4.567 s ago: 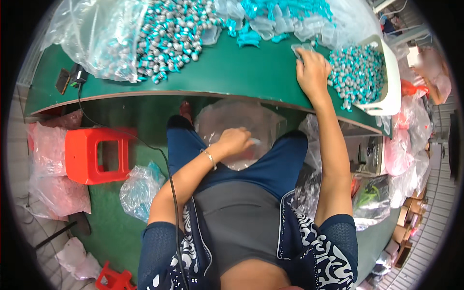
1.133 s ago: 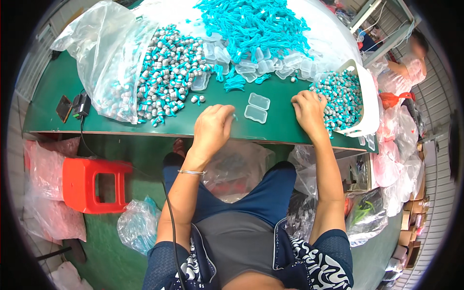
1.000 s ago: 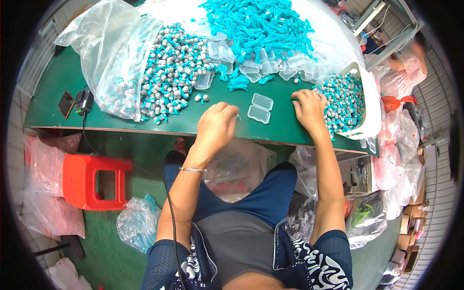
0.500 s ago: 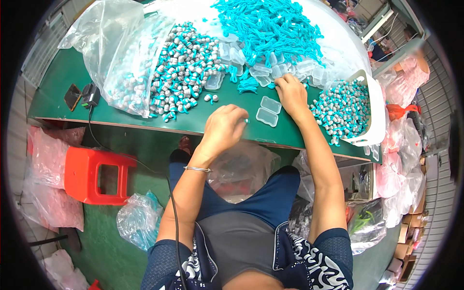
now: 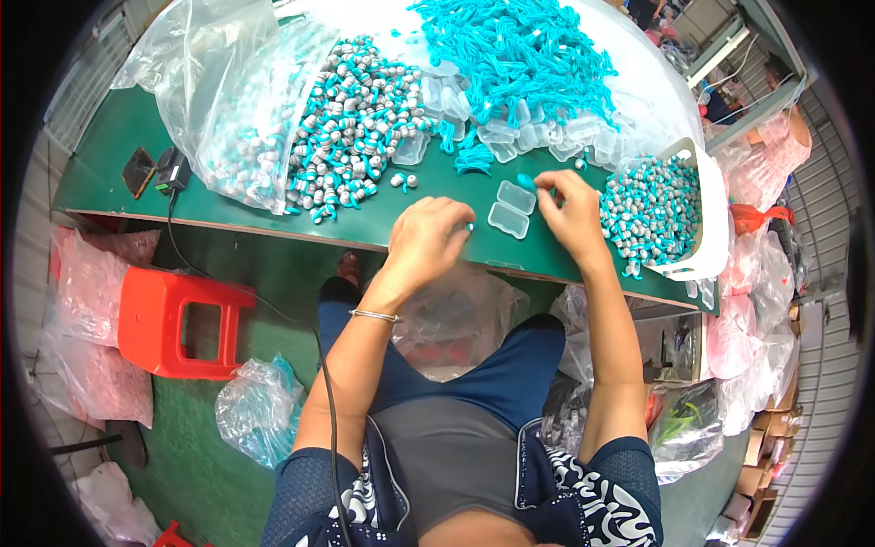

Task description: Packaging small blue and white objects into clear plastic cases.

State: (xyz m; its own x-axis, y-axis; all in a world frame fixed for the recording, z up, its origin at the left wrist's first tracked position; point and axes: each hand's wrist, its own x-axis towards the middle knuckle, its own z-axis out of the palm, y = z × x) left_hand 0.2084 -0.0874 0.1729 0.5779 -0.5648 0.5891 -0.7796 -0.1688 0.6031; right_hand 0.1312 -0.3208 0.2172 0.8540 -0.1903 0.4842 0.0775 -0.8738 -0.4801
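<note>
Over the table's front edge, my left hand has its fingers pinched together, with a tiny teal-and-white piece showing at the tips. To its right, my right hand pinches a small teal piece between thumb and fingertips. Just below that piece lies an open clear plastic box, its two halves unfolded flat on the green table. Two loose grey-and-teal striped pieces rest beyond my left hand. At the far side spreads a heap of teal cord bundles.
Many striped pieces spill from a clear bag on the left. A white basket on the right holds more. Several clear boxes lie before the cords. A black device trails a cable; a red stool is below.
My right hand has drawn back from the clear boxes toward me, and a teal piece now shows at its fingertips. My left hand has hardly moved.
</note>
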